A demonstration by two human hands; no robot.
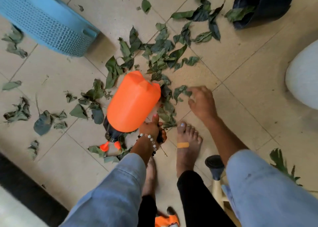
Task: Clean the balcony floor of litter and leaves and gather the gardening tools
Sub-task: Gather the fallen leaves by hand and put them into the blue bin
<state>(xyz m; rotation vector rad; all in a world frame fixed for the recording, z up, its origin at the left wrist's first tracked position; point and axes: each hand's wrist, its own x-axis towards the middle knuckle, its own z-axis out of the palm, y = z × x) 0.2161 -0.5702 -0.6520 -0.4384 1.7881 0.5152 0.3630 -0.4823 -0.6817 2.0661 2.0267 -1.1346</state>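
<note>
At frame centre the left hand [151,128] grips the orange pressure sprayer [133,102], freeing the open right hand [200,103] to gather leaves [163,54].

One orange sprayer [133,103], one blue basket [46,22], one black pot [263,4], many scattered leaves [160,54].

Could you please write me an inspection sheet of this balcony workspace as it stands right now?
Surface: beige tiled floor, strewn with litter.
Job's things: green leaves scattered across the middle; orange sprayer tilted, nozzle end down.
Clutter: blue mesh basket on its side, upper left; black pot tipped over with leaves at its mouth, upper right; white rounded object at the right edge.
Hands: left hand grips the sprayer's handle; right hand spread open, fingertips at a leaf.
Cables: nothing seen.
Surroundings: bare feet; dark strip at lower left.
</note>
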